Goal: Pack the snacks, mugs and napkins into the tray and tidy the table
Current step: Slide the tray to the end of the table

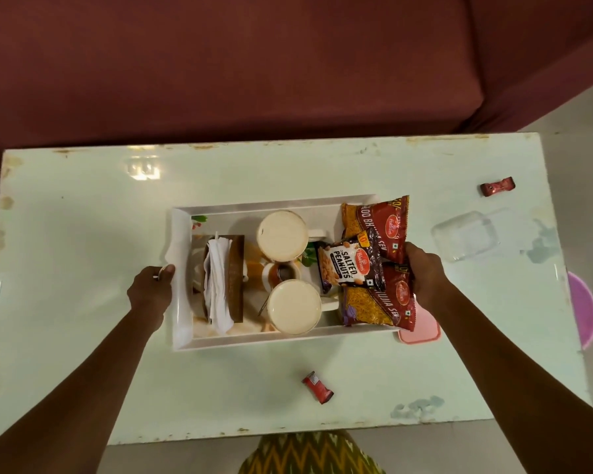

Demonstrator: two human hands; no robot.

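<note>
Two bare hands grip a white rectangular plastic tray (180,268): left hand (150,290) clasps its rim, right hand (425,271) closes around its far end beside red snack packets (379,224).

The right hand (421,271) hides the tray's (180,302) right end, so its grip cannot be told. The snack packets (374,261) cover part of a pink lid (421,331). The small cup (281,270) between the mugs (281,239) is mostly hidden.
</note>
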